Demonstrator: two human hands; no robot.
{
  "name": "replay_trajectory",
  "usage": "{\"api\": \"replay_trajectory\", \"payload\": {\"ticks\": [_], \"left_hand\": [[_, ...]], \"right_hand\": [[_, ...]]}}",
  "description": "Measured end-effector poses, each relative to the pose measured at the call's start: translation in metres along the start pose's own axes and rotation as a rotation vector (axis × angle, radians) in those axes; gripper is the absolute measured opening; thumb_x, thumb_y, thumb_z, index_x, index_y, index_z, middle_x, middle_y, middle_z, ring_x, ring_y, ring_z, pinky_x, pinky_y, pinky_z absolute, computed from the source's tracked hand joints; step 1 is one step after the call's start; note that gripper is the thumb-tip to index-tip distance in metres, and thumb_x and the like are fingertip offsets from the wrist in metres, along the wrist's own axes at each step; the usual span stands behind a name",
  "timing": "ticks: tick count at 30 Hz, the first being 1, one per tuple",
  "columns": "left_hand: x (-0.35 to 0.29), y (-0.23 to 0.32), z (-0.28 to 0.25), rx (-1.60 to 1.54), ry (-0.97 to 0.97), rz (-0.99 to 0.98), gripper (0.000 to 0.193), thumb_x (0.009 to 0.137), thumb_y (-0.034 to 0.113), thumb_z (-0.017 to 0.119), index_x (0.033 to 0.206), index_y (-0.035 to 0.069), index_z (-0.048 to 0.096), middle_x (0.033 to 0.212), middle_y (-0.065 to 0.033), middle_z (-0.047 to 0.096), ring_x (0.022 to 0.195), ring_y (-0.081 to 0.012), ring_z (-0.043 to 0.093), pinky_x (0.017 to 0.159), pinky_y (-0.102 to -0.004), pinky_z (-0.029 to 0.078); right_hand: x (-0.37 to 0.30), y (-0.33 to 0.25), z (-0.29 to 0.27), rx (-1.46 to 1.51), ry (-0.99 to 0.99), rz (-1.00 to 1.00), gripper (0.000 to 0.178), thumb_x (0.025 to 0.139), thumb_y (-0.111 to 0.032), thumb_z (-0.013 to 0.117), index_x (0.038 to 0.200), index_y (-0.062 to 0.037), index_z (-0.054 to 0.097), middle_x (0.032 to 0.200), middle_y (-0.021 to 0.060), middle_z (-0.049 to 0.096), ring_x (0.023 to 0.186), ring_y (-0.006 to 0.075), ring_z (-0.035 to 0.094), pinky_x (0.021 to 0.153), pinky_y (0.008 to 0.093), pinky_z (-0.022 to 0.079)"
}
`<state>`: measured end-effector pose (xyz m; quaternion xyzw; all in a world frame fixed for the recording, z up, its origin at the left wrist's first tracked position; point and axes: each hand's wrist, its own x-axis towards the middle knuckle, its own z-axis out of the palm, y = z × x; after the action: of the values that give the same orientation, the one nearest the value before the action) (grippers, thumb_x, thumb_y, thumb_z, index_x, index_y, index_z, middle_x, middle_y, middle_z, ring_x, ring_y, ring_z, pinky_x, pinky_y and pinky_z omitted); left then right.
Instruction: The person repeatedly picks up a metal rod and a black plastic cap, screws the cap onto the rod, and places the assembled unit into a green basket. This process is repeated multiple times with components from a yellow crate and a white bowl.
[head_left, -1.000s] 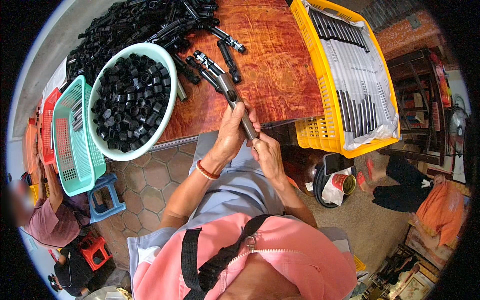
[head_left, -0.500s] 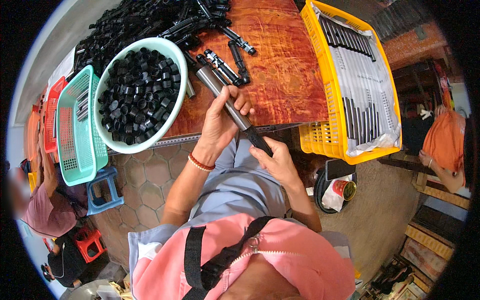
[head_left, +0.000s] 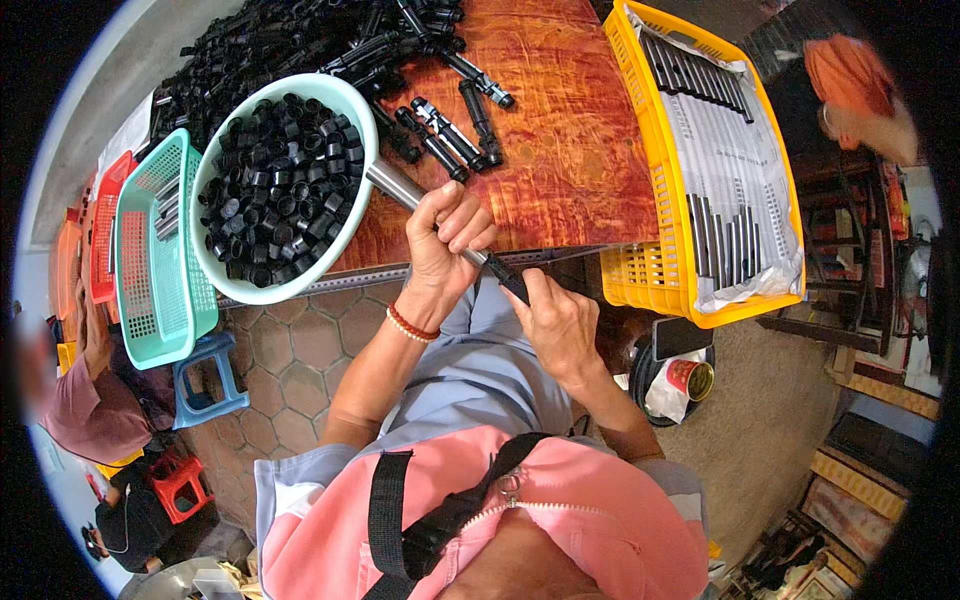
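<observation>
My left hand (head_left: 447,235) is closed in a fist around a silver metal tube (head_left: 396,186), with a beaded bracelet at its wrist. The tube's far end points up and left, close to the rim of a pale green basin (head_left: 352,240). At the near end is a black ribbed part (head_left: 509,281), pinched in the fingers of my right hand (head_left: 560,328). Both hands are over my lap, at the table's near edge. The basin is full of small black caps (head_left: 275,195). Several black-and-silver tube mechanisms (head_left: 447,135) lie on the table beyond my left hand.
A large heap of black parts (head_left: 270,50) covers the far left of the reddish wooden table (head_left: 560,130). To the right, a yellow crate (head_left: 690,300) holds rows of dark tubes. A green basket (head_left: 165,345) stands left of the basin. Other people sit left and upper right.
My left hand has tightened from a loose hold into a fist. The tube has swung flatter, its far end moving left and down. My right hand has turned, knuckles up. The orange-clothed person moved farther away.
</observation>
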<state>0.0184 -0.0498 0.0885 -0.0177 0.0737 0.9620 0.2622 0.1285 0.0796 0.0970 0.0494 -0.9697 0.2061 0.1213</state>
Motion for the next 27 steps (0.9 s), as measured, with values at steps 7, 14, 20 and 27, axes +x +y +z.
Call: {"api": "replay_trajectory", "payload": {"ticks": [7, 14, 20, 27], "left_hand": [[-0.004, 0.001, 0.003, -0.052, -0.111, 0.007, 0.034, 0.089, 0.017, 0.048, 0.057, 0.017, 0.035, 0.043, 0.0076, 0.031, 0.038, -0.0055, 0.029, 0.041, -0.0224, 0.031], [-0.006, 0.002, -0.001, -0.057, -0.132, -0.001, 0.033, 0.088, 0.017, 0.048, 0.058, 0.017, 0.035, 0.043, 0.0077, 0.032, 0.038, -0.0056, 0.029, 0.042, -0.0224, 0.032], [0.001, -0.004, 0.003, 0.087, 0.068, 0.085, 0.032, 0.092, 0.023, 0.051, 0.063, 0.016, 0.037, 0.049, 0.0066, 0.029, 0.044, -0.0057, 0.03, 0.048, -0.0224, 0.034], [0.004, 0.0, -0.01, 0.036, 0.253, 0.097, 0.039, 0.092, 0.03, 0.056, 0.062, 0.017, 0.035, 0.051, 0.0068, 0.024, 0.046, -0.0062, 0.027, 0.05, -0.0221, 0.034]], "right_hand": [[0.005, -0.006, -0.011, -0.033, -0.014, -0.048, 0.026, 0.075, -0.02, 0.071, 0.084, -0.0059, 0.05, 0.063, 0.0096, 0.058, 0.054, 0.0275, 0.061, 0.045, 0.0358, 0.047], [0.004, -0.009, -0.01, -0.111, -0.018, -0.076, 0.031, 0.069, -0.017, 0.073, 0.08, -0.0091, 0.045, 0.061, 0.0065, 0.053, 0.054, 0.0233, 0.061, 0.047, 0.0337, 0.049], [0.011, 0.0, -0.003, -0.06, 0.012, -0.066, 0.024, 0.074, -0.016, 0.07, 0.086, -0.006, 0.052, 0.066, 0.0084, 0.058, 0.055, 0.0277, 0.06, 0.05, 0.036, 0.048], [0.015, 0.004, -0.008, 0.224, 0.08, -0.062, 0.037, 0.076, -0.025, 0.067, 0.104, -0.0033, 0.055, 0.083, 0.0118, 0.058, 0.07, 0.025, 0.06, 0.058, 0.0326, 0.049]]}}
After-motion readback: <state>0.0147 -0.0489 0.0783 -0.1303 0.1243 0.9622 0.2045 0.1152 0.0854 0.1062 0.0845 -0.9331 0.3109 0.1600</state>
